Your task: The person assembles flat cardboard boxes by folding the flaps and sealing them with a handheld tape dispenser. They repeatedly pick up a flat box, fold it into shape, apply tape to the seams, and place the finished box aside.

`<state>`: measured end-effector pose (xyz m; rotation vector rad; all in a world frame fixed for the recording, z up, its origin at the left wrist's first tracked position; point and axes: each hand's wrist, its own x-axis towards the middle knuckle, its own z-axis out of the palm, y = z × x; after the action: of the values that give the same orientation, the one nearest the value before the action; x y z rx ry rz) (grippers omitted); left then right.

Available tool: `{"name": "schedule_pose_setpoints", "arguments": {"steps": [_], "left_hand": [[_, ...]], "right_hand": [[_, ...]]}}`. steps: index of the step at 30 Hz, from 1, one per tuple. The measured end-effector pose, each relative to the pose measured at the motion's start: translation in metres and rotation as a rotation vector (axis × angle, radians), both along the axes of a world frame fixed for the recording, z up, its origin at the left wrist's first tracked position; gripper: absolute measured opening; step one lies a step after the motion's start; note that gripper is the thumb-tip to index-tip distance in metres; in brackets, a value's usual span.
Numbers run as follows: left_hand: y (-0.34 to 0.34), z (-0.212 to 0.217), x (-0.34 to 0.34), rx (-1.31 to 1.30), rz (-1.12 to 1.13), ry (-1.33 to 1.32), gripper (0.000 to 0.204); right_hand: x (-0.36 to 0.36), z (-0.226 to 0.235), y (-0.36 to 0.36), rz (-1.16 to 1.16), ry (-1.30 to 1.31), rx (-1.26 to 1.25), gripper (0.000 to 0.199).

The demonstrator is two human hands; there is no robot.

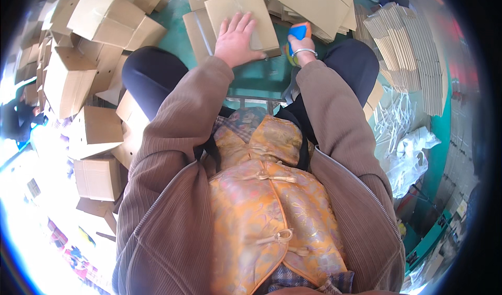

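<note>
My left hand (236,43) lies flat on a brown cardboard box (260,18) between my knees, its fingers spread over the top. Just right of that box, my right hand (302,49) is wrapped round a blue and orange tape dispenser (299,32). A bracelet circles the right wrist. Under and to the left of the box shows another cardboard piece (197,32) with a pale strip of tape along it; whether the two are joined I cannot tell. The palm side of the right hand is hidden.
Folded boxes (125,20) are heaped on the left. Flat cardboard sheets (319,2) lie ahead, with stacked flattened cartons (400,44) at the right. Loose white straps (392,120) and a clear plastic bag (410,162) lie near my right knee. The floor (172,13) is green.
</note>
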<state>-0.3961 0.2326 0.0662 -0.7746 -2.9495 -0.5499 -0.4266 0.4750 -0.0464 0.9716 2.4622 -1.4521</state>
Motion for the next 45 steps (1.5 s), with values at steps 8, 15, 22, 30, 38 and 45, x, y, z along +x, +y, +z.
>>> {"name": "schedule_pose_setpoints", "arguments": {"steps": [8, 15, 22, 30, 38, 45], "left_hand": [[-0.038, -0.024, 0.016, 1.056, 0.809, -0.885, 0.078], [-0.100, 0.048, 0.037, 1.337, 0.467, -0.533, 0.095], [-0.115, 0.088, -0.003, 0.785, 0.579, -0.574, 0.089], [-0.109, -0.019, -0.048, 0.619, 0.404, -0.552, 0.085], [-0.106, -0.067, -0.008, 1.021, 0.285, -0.499, 0.109], [-0.081, -0.103, 0.005, 0.688, 0.682, -0.242, 0.101]], "right_hand": [[-0.001, 0.071, -0.054, 0.218, 0.249, -0.123, 0.050], [-0.016, 0.167, -0.089, 0.405, 0.451, -0.241, 0.034], [-0.025, 0.175, -0.100, 0.447, 0.491, 0.139, 0.045], [0.009, 0.061, -0.109, 0.175, 0.166, -0.086, 0.049], [0.000, 0.050, -0.105, 0.071, 0.130, -0.370, 0.050], [0.003, 0.061, -0.108, 0.076, 0.039, -0.346, 0.047]]}}
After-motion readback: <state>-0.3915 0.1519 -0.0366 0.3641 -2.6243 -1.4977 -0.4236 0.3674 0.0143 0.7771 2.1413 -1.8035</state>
